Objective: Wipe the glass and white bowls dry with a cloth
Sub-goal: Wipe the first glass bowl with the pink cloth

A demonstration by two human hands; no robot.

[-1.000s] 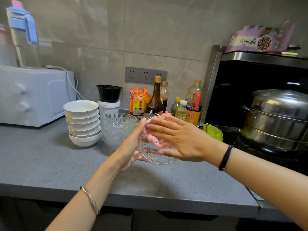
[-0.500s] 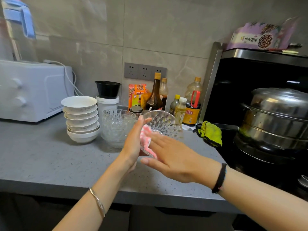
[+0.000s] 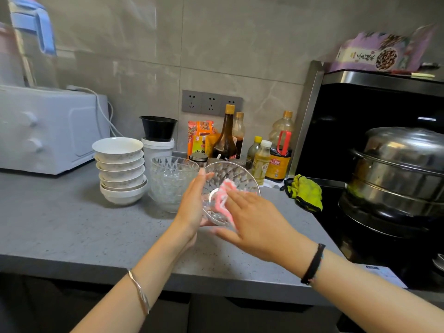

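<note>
A cut-glass bowl [image 3: 234,179] is tilted on its side above the grey counter [image 3: 60,224], its opening facing me. My left hand [image 3: 193,207] holds its left rim and base, fingers straight along the glass. My right hand [image 3: 254,222] presses a pink-and-white cloth [image 3: 224,195] flat into the bowl's inside. Left of the hands stand a stack of glass bowls [image 3: 171,181] and a stack of white bowls [image 3: 120,169].
A white microwave [image 3: 48,131] fills the far left. Bottles and jars [image 3: 262,150] line the wall behind the bowls. A yellow-green cloth [image 3: 305,192] lies by the black stove, where a steel steamer pot [image 3: 398,169] stands at the right.
The bowl has been turned from mouth-down to mouth facing me. The cloth went from the bowl's outside to its inside, and both hands shifted a little lower.
</note>
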